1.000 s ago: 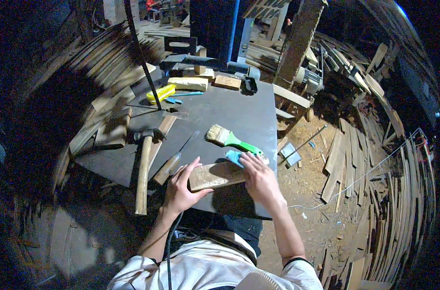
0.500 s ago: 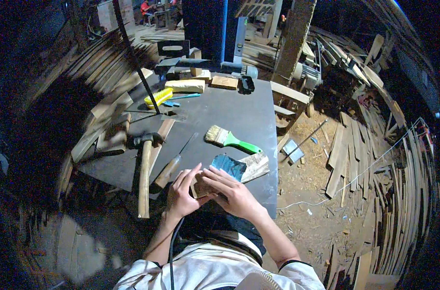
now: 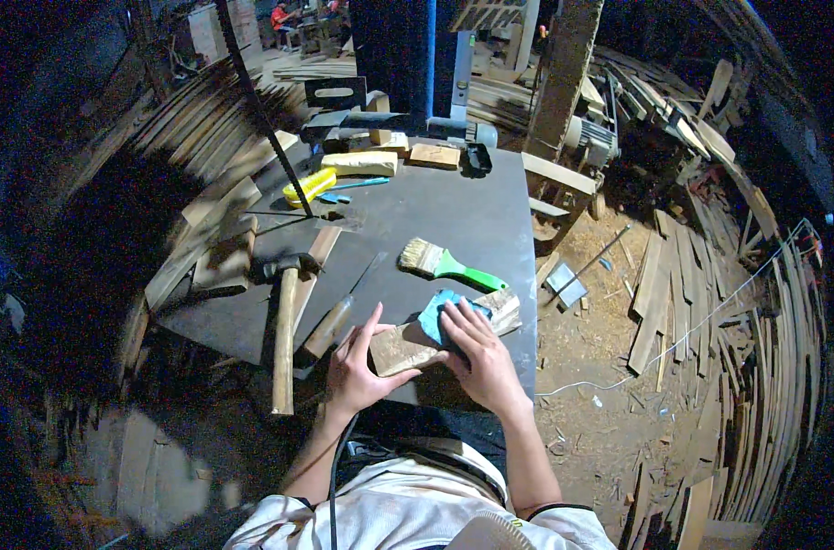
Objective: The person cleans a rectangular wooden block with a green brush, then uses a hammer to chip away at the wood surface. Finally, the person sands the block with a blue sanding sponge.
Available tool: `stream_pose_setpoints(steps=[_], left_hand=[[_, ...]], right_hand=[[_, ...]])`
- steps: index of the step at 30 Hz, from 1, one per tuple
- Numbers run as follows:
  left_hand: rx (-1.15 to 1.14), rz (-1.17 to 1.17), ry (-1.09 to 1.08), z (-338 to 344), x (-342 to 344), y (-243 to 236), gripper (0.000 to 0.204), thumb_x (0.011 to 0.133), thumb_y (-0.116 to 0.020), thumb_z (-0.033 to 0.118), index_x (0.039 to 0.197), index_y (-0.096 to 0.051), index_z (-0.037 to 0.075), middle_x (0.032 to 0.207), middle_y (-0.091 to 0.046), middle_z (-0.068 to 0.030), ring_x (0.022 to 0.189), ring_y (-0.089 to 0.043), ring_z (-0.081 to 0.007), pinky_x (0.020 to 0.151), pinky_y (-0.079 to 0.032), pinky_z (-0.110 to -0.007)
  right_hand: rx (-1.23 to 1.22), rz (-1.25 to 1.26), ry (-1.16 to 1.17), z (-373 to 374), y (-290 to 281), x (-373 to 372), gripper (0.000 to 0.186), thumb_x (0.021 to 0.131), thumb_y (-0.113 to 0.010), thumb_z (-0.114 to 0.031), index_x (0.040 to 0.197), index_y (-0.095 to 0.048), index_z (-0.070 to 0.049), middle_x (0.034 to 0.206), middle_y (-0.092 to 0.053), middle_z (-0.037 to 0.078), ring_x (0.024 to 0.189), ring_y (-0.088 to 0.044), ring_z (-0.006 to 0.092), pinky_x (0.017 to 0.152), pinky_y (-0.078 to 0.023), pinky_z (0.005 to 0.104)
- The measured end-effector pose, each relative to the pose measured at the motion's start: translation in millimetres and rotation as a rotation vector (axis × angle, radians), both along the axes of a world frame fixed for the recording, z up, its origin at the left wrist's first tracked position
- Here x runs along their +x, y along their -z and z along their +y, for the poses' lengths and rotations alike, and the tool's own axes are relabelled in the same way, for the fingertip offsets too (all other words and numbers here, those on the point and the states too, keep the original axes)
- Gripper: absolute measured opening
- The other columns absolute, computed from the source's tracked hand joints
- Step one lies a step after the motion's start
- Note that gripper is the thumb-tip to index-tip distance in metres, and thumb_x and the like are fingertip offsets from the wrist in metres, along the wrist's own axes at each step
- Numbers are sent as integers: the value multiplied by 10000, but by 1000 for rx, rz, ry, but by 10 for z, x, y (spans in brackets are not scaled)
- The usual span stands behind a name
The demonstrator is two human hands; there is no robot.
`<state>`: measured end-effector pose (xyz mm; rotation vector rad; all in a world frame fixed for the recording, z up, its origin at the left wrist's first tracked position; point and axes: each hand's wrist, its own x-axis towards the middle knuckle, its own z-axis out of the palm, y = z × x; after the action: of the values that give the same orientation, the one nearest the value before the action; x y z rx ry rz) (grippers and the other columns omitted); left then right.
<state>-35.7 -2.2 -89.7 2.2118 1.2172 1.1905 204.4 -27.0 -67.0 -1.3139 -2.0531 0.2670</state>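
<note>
The left hand [image 3: 357,374] clasps the left end of the block [image 3: 400,348], thumb along its near edge; the right hand [image 3: 484,357] lies fingers-down over the blue sheet [image 3: 433,319], though whether it truly grips is hard to tell. The block, at the near edge of the tabletop [image 3: 417,209], looks stiff and sturdy, probably light enough for one hand; its ends and long sides seem the best hold. The sheet seems thin and bendy, best pressed flat. The block is tan and straight-edged, with paler streaks.
</note>
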Motion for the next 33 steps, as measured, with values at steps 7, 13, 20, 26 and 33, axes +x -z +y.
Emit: stream_pose_setpoints(steps=[7,13,20,26,33], left_hand=[[24,-12,30,28,-4,83,1231,642,-1005,382,1604,-344,-9,1153,-739,-147,1035,-732,-319,910,-595,-418],[8,-15,-9,20,-24,131,1315,724,-954,458,1654,-170,-41,1156,-736,-160,1023,-737,-332,880,-601,-415],[8,-26,-11,17,-56,162,1363,705,-953,485,1664,-129,-26,1196,-732,-167,1026,-741,-368,858,-614,-424],[54,-33,36,55,-54,125,1431,695,-970,455,1671,-32,-9,1390,-660,-230,1164,-721,-367,906,-616,-412],[1,-25,-5,-3,-19,28,1485,645,-1011,390,1675,-12,6,1477,-590,-255,1196,-709,-354,970,-588,-402]], right_hand=[[-2,46,51,60,102,44,440,909,-691,0,1344,-659,-57,1483,-615,145,1423,-537,351,1220,-409,488],[39,105,-173,-90,127,-488,334,893,-691,-11,1226,-670,11,1425,-645,191,1388,-571,359,1179,-453,492],[43,31,-204,-33,-47,-492,499,915,-750,-171,1372,-626,-15,1519,-577,164,1435,-526,341,1190,-435,487],[38,-49,-284,-3,68,-475,521,895,-684,-74,1413,-633,-39,1532,-581,126,1471,-491,323,1235,-390,464],[-19,107,91,68,43,150,516,863,-598,136,1336,-696,-47,1488,-613,150,1439,-530,329,1217,-413,478]])
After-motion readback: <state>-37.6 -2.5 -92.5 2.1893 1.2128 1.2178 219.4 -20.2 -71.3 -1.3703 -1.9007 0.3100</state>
